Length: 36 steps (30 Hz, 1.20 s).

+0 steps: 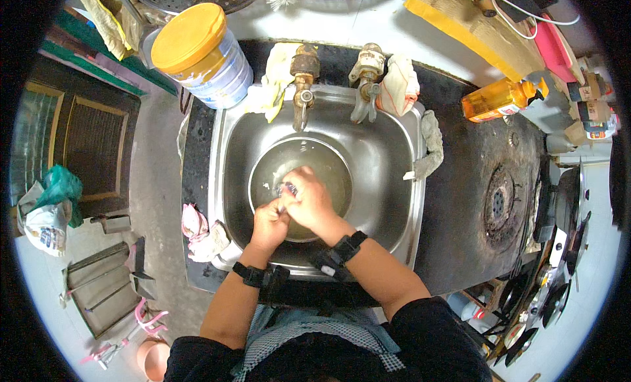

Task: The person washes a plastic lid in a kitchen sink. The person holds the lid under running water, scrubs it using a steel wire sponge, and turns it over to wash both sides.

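Observation:
Both hands meet over a round basin (341, 156) of cloudy water inside a stainless steel sink (382, 185). My right hand (309, 197) is curled around a small, dark, shiny object (287, 189), too blurred and covered to identify. Close below it, my left hand (270, 225) has its fingertips pinched together at the lower end of that object. Small pale bits float on the water to the left of the fingers. Above the basin hangs a worn brass tap (301, 103); a second tap (367, 89) stands to its right.
A yellow-lidded tub (212, 61) stands at the sink's back left corner. Cloths lie around the rim, including a grey one (431, 143) and a pinkish one (207, 239). On the right are an orange pump bottle (493, 101) and a sooty burner (499, 204).

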Motion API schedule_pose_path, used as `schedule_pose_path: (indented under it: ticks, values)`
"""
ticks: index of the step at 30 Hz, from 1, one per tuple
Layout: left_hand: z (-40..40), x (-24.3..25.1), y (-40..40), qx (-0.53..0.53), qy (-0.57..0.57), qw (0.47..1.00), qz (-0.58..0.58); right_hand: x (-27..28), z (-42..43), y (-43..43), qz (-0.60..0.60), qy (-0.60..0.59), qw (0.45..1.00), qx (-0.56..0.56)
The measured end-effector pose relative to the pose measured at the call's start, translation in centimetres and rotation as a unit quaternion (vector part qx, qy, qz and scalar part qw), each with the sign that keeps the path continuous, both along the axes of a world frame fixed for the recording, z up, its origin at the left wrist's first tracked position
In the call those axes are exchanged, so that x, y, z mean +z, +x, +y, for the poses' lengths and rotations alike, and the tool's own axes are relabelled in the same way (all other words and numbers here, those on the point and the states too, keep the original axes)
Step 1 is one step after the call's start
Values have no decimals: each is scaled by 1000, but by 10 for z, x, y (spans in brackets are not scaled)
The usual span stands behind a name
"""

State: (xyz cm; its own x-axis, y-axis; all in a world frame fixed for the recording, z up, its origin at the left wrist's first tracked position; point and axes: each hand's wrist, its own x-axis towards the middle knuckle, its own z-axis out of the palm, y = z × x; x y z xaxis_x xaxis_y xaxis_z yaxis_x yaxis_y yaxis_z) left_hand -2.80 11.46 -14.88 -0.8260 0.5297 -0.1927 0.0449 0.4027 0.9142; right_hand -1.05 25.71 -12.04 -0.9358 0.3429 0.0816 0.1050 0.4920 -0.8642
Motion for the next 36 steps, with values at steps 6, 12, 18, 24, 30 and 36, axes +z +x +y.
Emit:
schedule_pose_path:
  ticks: [6,12,18,24,30,36]
  values:
    - [10,13,5,42,-24,998,-30,-20,28,-13,-125,-38,989,-70]
    - [8,17,6,16,-36,999,-22,-27,28,-8,-168,-112,977,-72]
    - [0,5,8,39,13,995,-95,-53,47,-10,-166,-188,966,-69]
    - [14,28,-19,-25,28,979,-203,-37,33,-11,-42,-105,994,-9]
    - [2,17,-7,65,6,977,-202,-43,29,9,-146,126,976,-97]
    - [-7,12,-8,78,10,986,-150,-57,30,15,-380,243,872,190]
